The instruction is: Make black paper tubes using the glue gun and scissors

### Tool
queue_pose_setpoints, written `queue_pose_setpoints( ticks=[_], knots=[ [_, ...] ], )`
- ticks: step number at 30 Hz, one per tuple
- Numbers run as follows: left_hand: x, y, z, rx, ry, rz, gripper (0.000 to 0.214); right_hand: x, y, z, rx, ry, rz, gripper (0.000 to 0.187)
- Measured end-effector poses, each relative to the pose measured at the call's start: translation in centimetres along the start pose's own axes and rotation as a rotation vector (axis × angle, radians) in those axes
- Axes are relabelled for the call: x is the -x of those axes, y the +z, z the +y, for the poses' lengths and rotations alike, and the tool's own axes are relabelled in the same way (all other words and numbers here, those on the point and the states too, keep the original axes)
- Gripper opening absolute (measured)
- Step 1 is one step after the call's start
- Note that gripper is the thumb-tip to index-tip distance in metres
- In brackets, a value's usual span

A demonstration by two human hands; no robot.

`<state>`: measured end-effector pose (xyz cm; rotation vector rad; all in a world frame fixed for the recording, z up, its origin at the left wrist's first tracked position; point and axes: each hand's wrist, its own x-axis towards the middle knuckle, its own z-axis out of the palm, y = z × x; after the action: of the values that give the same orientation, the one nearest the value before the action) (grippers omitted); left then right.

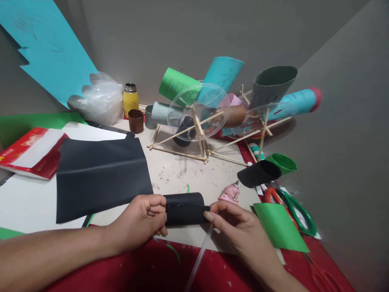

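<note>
A black paper tube [185,213] lies sideways between my hands, low over the front of the white board. A seam with a shiny line, perhaps glue, runs along its length. My left hand [144,215] is closed on the tube's left end, fingers curled behind it and thumb in front. With thumb and forefinger, my right hand [240,227] pinches a small black tab at the right end. Just beyond the right hand lies a pink glue gun nozzle end [230,193], its body partly hidden. A clear glue stick [199,259] sticks out below the tube toward me.
A black paper sheet [103,174] lies at left beside a red packet [33,152]. Behind stands a stick frame [179,154] with clear discs and coloured paper tubes. Green-handled scissors [299,213], a green paper piece [281,227] and another black tube [258,173] are at right. A yellow bottle [130,101] stands behind.
</note>
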<state>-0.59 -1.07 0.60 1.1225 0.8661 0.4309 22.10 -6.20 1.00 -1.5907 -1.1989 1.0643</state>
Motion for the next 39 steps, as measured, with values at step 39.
queue_pose_setpoints(
  ticks=[39],
  knots=[
    [0.5, 0.6, 0.1, 0.012, 0.06, -0.073, 0.018, -0.3, -0.1, -0.8, -0.206, 0.153, -0.094, 0.029]
  ],
)
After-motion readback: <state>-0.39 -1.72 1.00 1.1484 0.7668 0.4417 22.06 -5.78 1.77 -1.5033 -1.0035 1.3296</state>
